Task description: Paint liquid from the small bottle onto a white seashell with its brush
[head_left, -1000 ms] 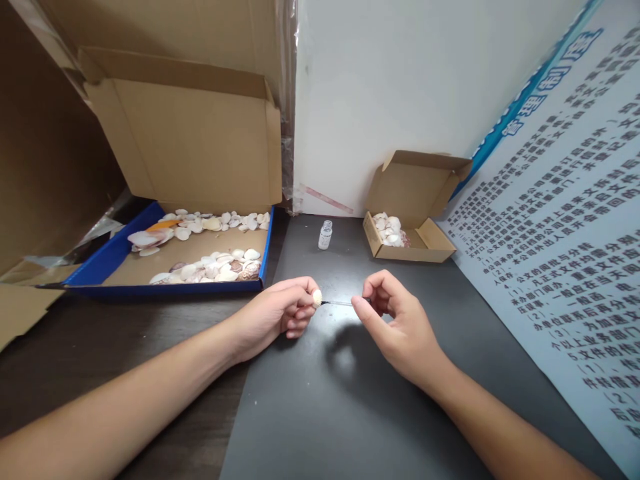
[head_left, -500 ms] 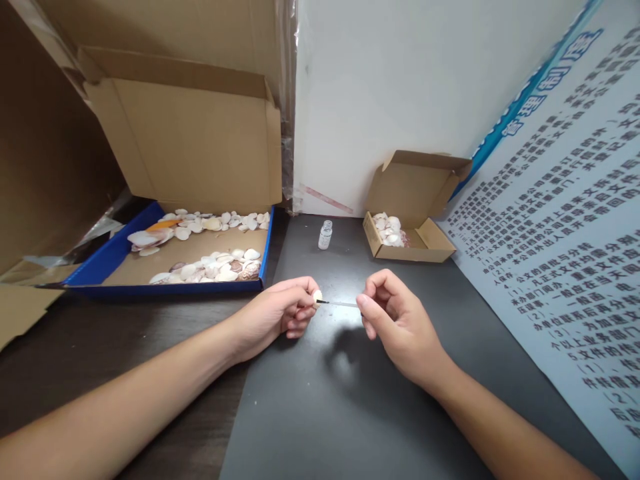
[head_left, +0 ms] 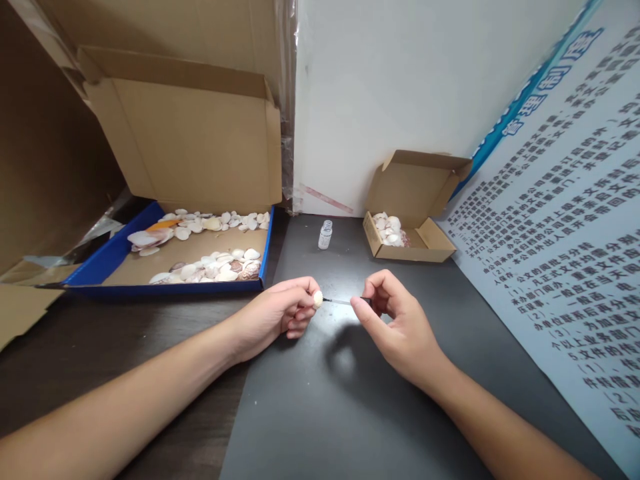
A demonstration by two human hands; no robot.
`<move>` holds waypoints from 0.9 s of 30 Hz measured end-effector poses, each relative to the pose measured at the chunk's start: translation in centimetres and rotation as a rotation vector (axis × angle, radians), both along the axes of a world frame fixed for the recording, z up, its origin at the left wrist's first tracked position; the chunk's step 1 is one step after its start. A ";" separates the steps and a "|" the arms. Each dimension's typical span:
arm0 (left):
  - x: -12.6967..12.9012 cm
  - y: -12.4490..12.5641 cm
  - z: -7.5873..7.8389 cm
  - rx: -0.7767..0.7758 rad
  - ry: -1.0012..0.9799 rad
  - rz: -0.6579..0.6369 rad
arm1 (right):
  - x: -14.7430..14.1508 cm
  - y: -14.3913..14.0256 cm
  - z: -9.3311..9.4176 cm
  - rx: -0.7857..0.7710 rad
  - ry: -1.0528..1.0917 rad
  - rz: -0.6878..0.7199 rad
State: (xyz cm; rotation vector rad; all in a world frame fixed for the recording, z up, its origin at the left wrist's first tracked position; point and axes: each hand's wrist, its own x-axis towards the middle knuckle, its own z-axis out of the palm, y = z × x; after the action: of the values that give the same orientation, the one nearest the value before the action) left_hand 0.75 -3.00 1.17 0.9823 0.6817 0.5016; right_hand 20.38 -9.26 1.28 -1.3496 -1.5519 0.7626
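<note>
Between the thumb and fingers of my left hand [head_left: 287, 307] is a small pale ribbed seashell [head_left: 318, 300], held above the dark mat. My right hand [head_left: 395, 320] pinches the black cap end of a thin brush [head_left: 339, 302]. The brush's clear stem points left, and its dark tip is at the shell's right edge; whether it touches I cannot tell. Behind the hands a small clear glass bottle [head_left: 325, 236] with a white label stands upright, its neck uncapped.
A blue-sided cardboard box [head_left: 170, 289] at left holds many shells in two groups, lid raised. At back right, a smaller open cardboard box [head_left: 415, 253] holds white shells. A white wall [head_left: 380, 87] stands behind; a printed poster [head_left: 565, 267] leans along the right.
The shell has turned in my left fingers, showing more of its ribbed face. My right fingers and the brush have shifted, with the tip now at the shell's right edge and the black cap visible.
</note>
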 end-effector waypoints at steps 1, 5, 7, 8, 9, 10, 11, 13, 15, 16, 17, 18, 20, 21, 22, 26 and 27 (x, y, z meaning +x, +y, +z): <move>0.0 0.0 0.0 0.002 0.002 0.000 | 0.0 0.0 0.0 0.005 -0.003 -0.009; 0.0 0.0 0.0 -0.006 0.007 0.002 | 0.0 0.0 0.0 -0.007 0.105 0.055; 0.0 0.0 0.1 -0.007 0.003 0.003 | 0.0 0.0 -0.1 -0.011 0.087 0.054; 0.0 0.0 0.1 -0.005 0.002 0.002 | 0.0 0.0 -0.1 -0.005 0.058 0.036; 0.0 0.0 0.1 -0.003 0.000 0.001 | 0.0 0.0 -0.1 0.003 0.032 0.016; 0.0 0.0 0.0 -0.001 0.000 0.000 | 0.0 0.0 -0.1 0.009 0.022 0.003; 0.0 0.0 0.0 -0.001 0.000 -0.001 | 0.0 0.0 -0.1 0.014 0.032 0.002; -0.1 0.1 -0.1 -0.006 0.002 -0.003 | 0.0 0.0 -0.1 0.010 0.083 0.029; -0.1 0.1 -0.2 -0.012 -0.001 -0.005 | 0.0 0.0 -0.1 0.005 0.093 0.041; -0.1 0.1 -0.3 -0.015 -0.003 -0.007 | 0.0 0.0 -0.1 0.009 0.071 0.029; -0.1 0.1 -0.3 -0.016 -0.005 -0.007 | 0.0 0.0 -0.1 0.017 0.043 0.009; -0.1 0.1 -0.3 -0.016 -0.007 -0.006 | 0.0 0.0 0.0 0.027 0.020 -0.010; -0.1 0.0 -0.2 -0.018 -0.007 -0.006 | 0.0 0.0 0.0 0.042 0.025 -0.023; 0.0 0.0 -0.2 -0.019 -0.007 -0.005 | 0.0 0.0 0.0 0.043 0.054 -0.010; 0.0 0.0 -0.2 -0.020 -0.007 -0.005 | 0.0 0.0 0.0 0.037 0.086 0.014; 0.0 -0.1 -0.1 -0.015 -0.007 -0.008 | 0.0 0.0 0.1 0.020 0.064 0.034; 0.0 -0.1 -0.1 -0.011 -0.006 -0.009 | 0.0 0.0 0.1 0.024 0.037 0.013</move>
State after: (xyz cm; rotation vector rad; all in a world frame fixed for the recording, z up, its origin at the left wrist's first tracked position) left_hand 0.73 -3.05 1.06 0.9730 0.6741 0.4920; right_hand 20.34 -9.27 1.41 -1.3016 -1.5377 0.7706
